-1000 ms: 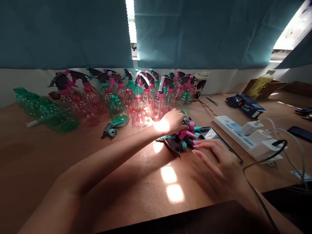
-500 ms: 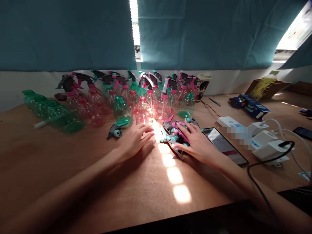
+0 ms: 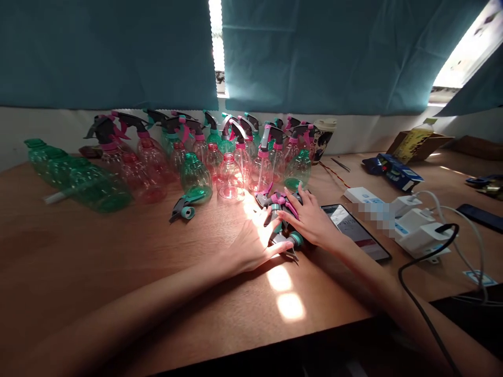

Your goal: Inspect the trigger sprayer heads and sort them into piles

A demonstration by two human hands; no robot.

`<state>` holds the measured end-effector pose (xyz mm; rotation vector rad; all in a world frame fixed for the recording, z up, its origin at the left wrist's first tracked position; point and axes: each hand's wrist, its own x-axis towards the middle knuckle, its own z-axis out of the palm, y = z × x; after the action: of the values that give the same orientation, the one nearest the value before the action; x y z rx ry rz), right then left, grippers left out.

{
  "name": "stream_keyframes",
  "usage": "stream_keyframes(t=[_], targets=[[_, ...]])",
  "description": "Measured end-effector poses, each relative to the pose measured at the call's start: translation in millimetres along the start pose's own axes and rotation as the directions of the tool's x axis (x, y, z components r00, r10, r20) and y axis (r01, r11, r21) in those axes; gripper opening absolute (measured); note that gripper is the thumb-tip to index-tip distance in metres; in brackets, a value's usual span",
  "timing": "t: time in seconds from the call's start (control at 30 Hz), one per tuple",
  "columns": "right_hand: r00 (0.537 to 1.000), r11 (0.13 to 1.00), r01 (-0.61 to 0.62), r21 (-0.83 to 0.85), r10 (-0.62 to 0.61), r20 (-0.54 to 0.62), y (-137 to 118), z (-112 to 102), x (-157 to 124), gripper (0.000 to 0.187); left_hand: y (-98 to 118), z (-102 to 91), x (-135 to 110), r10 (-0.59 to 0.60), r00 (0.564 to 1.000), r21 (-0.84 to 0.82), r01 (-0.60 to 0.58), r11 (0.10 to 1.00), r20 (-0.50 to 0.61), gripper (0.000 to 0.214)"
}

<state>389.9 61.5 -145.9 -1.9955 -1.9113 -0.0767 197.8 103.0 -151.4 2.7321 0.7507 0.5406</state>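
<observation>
Jumbled trigger-spray heads (image 3: 276,210), no single long axis, lie ctr-frame on desk (image 3: 137,246) btwn L hand (image 3: 253,245), fingers parted at pile's lower-left edge, grip unclear, & equally near R hand (image 3: 312,221), fingers splayed atop.

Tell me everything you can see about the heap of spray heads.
The heap of spray heads is a jumble, plastic by its look: dark grey bodies with pink and teal parts, lying at mixed angles on the table, left of the phone. The left hand and right hand touch it from either side, hiding part of it.
</observation>
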Motion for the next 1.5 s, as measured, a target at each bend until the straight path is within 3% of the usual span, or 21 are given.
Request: stream_keyframes(t=[0.13,0.27,0.47,0.6,0.7,0.8,0.87,0.93,0.97,1.0,1.1,1.23,1.5], targets=[[0.994,0.996,0.078,-0.030,-0.075,0.079,-6.2,-5.9,-8.3,0.066,1.0,5.4,-5.5,0.033,0.999,0.010,-0.033,0.999,0.020,0.075],[0.979,0.980,0.198,-0.028,-0.196,0.062,-13.5,-6.8,-16.3,0.058,0.8,0.1,-14.9,0.059,0.998,0.044,-0.059,0.997,-0.013,0.068],[0.994,0.994,0.105,-0.039,-0.104,0.040,-13.8,1.3,-4.2,0.061,-8.6,-14.2,-28.0,0.114,0.993,0.028,-0.113,0.993,-0.034,0.049],[0.981,0.982,0.158,0.100,-0.168,0.102,-12.7,-2.2,1.9,0.065,-25.5,-25.5,-41.6,0.074,0.988,-0.050,-0.081,0.995,-0.133,0.026],[0.982,0.954,0.186,0.236,-0.191,-0.002,-11.3,-7.9,-2.9,0.062,-34.9,-32.7,-51.3,0.046,0.979,-0.081,-0.063,0.995,-0.201,0.021],[0.971,0.938,0.167,0.304,-0.103,-0.215,2.8,-15.5,-14.9,0.048,-37.0,-37.4,-56.6,0.050,0.973,-0.063,-0.066,0.996,-0.227,0.018],[0.943,0.940,0.064,0.334,0.052,-0.328,23.0,-22.1,-24.4,0.043,-35.5,-38.7,-57.2,0.070,0.971,-0.052,-0.084,0.995,-0.229,0.017],[0.908,0.934,-0.041,0.355,0.183,-0.376,48.7,-30.3,-32.3,0.040,-33.8,-39.0,-56.3,0.097,0.969,-0.052,-0.112,0.992,-0.228,0.015],[0.864,0.900,-0.155,0.407,0.323,-0.385,61.8,-34.6,-34.9,0.035,-33.2,-38.9,-55.7,0.108,0.968,-0.056,-0.123,0.991,-0.228,0.015],[0.850,0.855,-0.250,0.454,0.418,-0.321,73.9,-38.7,-36.2,0.031,-32.9,-38.7,-55.2,0.117,0.966,-0.059,-0.133,0.989,-0.229,0.015],[0.845,0.831,-0.299,0.469,0.459,-0.275,99.2,-44.8,-32.3,0.031,-33.7,-37.9,-54.7,0.124,0.966,-0.062,-0.141,0.988,-0.229,0.014],[0.790,0.819,-0.332,0.469,0.513,-0.336,109.3,-35.7,-18.3,0.036,-36.3,-36.6,-55.9,0.122,0.968,-0.069,-0.140,0.988,-0.220,0.015],[0.814,0.795,-0.353,0.492,0.521,-0.258,114.2,-22.3,-10.6,0.026,-36.7,-35.8,-56.0,0.108,0.976,-0.086,-0.127,0.988,-0.191,0.014]])
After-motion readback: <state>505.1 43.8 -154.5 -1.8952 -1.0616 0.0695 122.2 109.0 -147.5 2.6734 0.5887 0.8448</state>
